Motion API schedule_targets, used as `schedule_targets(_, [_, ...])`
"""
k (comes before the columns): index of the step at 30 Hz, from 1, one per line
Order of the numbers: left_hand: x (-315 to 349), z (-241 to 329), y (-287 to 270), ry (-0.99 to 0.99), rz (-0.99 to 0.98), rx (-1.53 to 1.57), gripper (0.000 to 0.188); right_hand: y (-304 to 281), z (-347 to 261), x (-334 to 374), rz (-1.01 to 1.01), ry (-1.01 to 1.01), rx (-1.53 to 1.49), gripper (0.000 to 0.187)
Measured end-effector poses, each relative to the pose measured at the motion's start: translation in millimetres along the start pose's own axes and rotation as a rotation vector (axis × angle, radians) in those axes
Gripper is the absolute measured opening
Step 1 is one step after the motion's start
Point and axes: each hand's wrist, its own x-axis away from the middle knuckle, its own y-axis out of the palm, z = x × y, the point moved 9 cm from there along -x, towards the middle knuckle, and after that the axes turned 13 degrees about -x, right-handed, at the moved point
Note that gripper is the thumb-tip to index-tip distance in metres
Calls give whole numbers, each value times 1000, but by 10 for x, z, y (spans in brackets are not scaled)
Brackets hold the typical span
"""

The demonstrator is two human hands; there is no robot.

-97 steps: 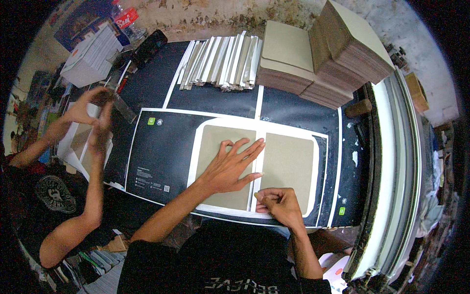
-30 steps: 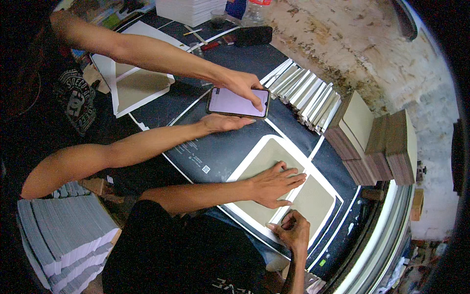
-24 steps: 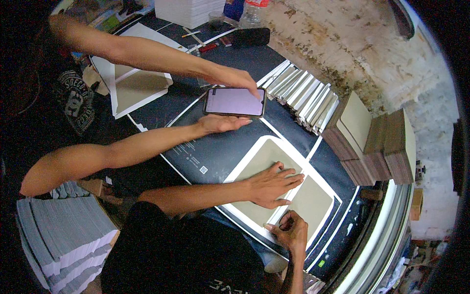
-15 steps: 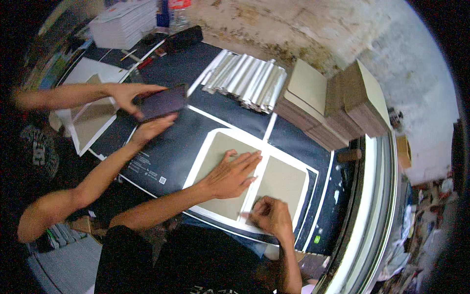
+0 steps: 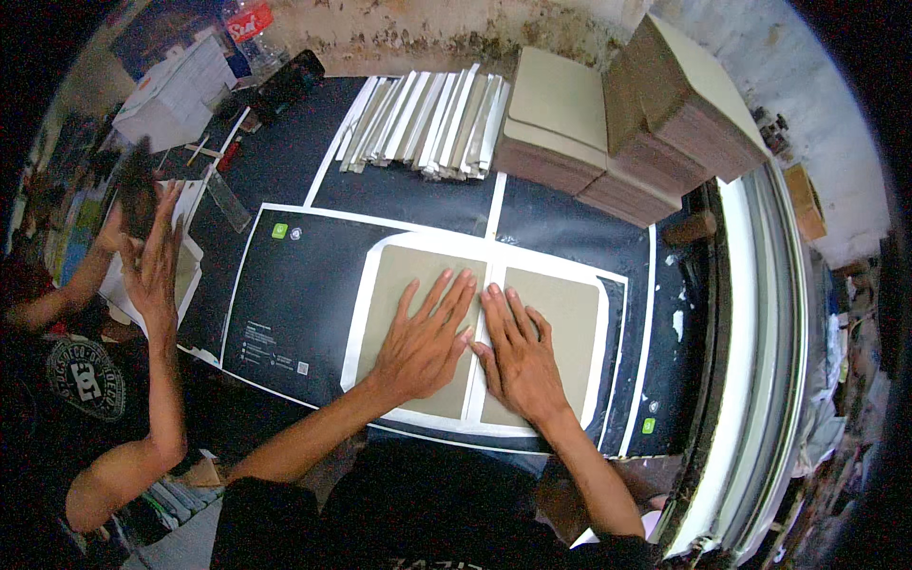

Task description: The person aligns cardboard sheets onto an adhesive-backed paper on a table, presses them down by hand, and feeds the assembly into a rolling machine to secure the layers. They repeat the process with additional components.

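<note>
My left hand [image 5: 424, 344] lies flat with fingers spread on the left grey-beige cardboard panel [image 5: 391, 275]. My right hand [image 5: 524, 363] is also flat, fingers apart, on the right cardboard panel [image 5: 573, 318], its thumb close to the left thumb. Between the two panels runs a narrow white gap [image 5: 472, 404]. White paper with rounded corners frames both panels. Beneath it spreads a black printed sheet [image 5: 309, 271] with a white border. Neither hand grips anything; parts of both panels are hidden under my palms.
A bundle of white and grey strips [image 5: 427, 123] lies at the back. Stacked cardboard panels [image 5: 551, 157] rise at the back right, beside a long metal-edged machine part [image 5: 746, 380]. At left, a co-worker's hand [image 5: 152, 271] is near a dark flat object [image 5: 140, 185]. A paper stack [image 5: 176, 90] stands behind.
My right hand has gone from curled fingers at the panel's near edge to flat near the middle gap. My left hand has flattened. The co-worker's hands and dark object have moved left.
</note>
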Motion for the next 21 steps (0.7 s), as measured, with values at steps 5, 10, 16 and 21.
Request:
schedule_targets(5, [-30,-2,-8,-18,-22,-5,64,16,41,-12,-13,28,-35,67])
schedule_targets(10, [-37,1,-21,-20,-8,-7,63,-30,3,-43,-8,40,-59,64])
schedule_targets(16, [-47,6,1,5,34,-76,64,19,101,-31,-23,69,-126,70])
schedule_targets(21, [-15,105,-46,85,13,-52,63,-384,427,210,386,320,-745,62])
